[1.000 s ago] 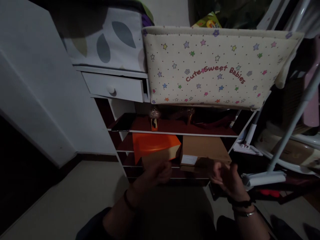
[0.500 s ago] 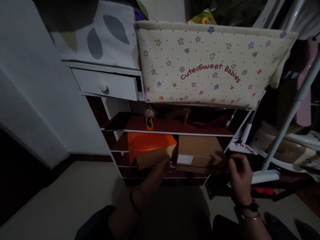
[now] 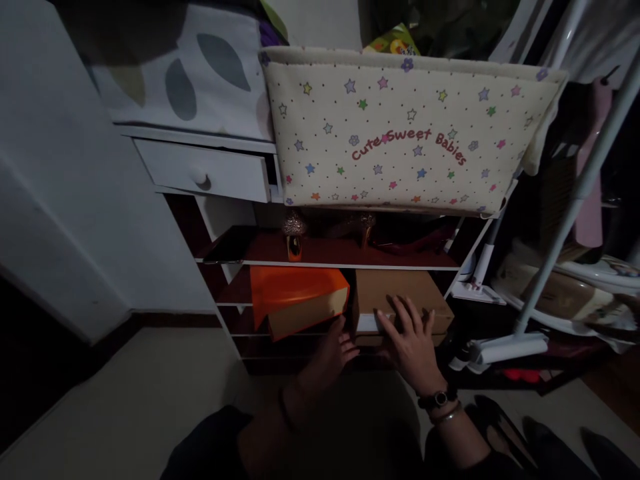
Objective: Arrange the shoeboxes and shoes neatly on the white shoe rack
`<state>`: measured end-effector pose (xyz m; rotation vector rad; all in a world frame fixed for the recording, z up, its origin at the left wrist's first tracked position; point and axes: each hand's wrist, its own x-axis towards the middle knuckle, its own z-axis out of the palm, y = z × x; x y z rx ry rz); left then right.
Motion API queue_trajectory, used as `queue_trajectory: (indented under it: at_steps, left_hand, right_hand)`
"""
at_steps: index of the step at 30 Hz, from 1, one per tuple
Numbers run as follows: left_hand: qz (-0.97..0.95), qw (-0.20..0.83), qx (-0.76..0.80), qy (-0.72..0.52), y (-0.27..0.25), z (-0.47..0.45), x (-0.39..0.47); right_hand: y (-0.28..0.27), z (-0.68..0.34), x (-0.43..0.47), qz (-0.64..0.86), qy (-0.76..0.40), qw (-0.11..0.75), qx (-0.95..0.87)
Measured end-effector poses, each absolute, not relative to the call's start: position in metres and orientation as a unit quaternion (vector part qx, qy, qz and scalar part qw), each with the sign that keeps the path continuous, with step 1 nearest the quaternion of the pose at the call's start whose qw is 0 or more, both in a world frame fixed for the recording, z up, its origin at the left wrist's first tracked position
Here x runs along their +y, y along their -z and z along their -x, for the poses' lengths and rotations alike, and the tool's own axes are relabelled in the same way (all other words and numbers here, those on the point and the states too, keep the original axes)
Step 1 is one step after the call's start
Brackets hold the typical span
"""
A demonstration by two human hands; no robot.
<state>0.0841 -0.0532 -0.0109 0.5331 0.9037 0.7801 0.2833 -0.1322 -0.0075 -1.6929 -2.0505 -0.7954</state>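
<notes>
- Brown cardboard makes up the box [image 3: 400,297] under the right hand [image 3: 411,339] in the head view; the palm lies flat on the box's near top edge, the grip open with fingers spread, closed on nothing.
- The box sits on the lower shelf [image 3: 235,301] of a white rack, its white label [image 3: 367,323] just left of that flat hand.
- The left hand [image 3: 338,349] reaches the gap at the box's front left corner, fingers loosely curled; it is too dark to tell whether this grip touches or holds anything.
- Just left of the left hand, an orange box [image 3: 295,300] sits tilted on the same shelf, beside the brown one.
- Above both hands, a dark red shelf [image 3: 325,252] carries a small glittery ornament [image 3: 294,233].
- Higher up, a cream fabric bin [image 3: 405,133] printed with stars hangs over the rack; a white drawer [image 3: 205,175] with a round knob stands to its left.
- Right of the right hand, a white mop head [image 3: 505,347] rests on the floor.
</notes>
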Motion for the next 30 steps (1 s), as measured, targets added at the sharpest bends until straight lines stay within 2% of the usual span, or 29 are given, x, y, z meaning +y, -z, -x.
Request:
queue_trajectory:
  at_steps: [5, 13, 30]
  left_hand:
    - [-0.258, 0.801, 0.417, -0.343, 0.011, -0.084, -0.061]
    - [-0.263, 0.808, 0.426, -0.311, 0.015, -0.083, -0.068]
    - [-0.270, 0.870, 0.329, -0.251, 0.041, -0.088, -0.062]
  right_hand:
    - [0.019, -0.286, -0.135, 0.583, 0.296, 0.185, -0.733]
    - [0.042, -0.297, -0.146, 0.545, 0.328, 0.243, -0.732]
    - [0.028, -0.279, -0.219, 0.493, 0.310, 0.291, -0.759]
